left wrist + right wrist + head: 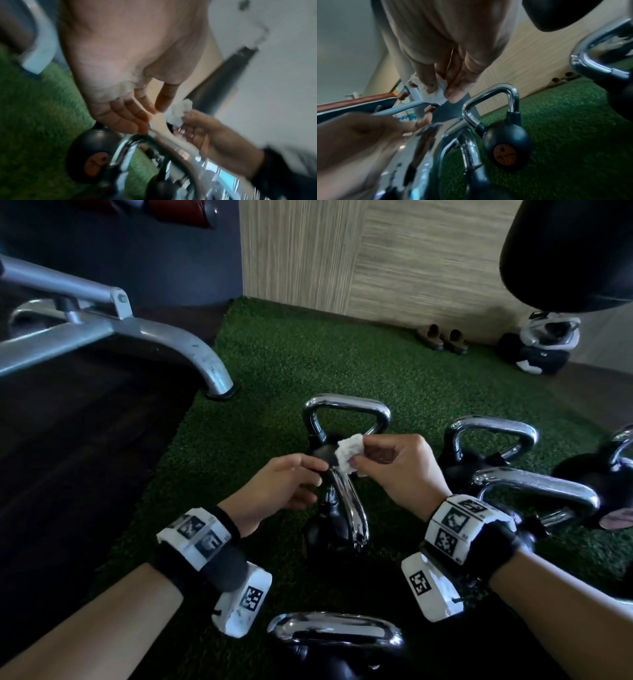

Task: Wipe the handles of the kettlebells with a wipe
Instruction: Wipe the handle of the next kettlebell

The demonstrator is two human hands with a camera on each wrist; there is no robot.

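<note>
Several black kettlebells with chrome handles stand on green turf (281, 364). The middle kettlebell (325, 529) has its handle (352, 508) turned edge-on to me. My left hand (315, 474) reaches over it with loosely straight fingers, the fingertips (137, 127) touching the top of that handle. My right hand (359, 453) pinches a crumpled white wipe (347, 453) between thumb and fingers, just above and right of the handle's top. The wipe (178, 112) shows in both wrist views, held at the fingertips (436, 92). Both wrist views are blurred.
Another kettlebell (346, 405) stands just behind, two more (493, 433) (534, 484) to the right and one (335, 628) close below me. A grey bench frame (102, 330) stands left. Shoes (442, 337) and a helmet on a bag (544, 344) lie by the far wall.
</note>
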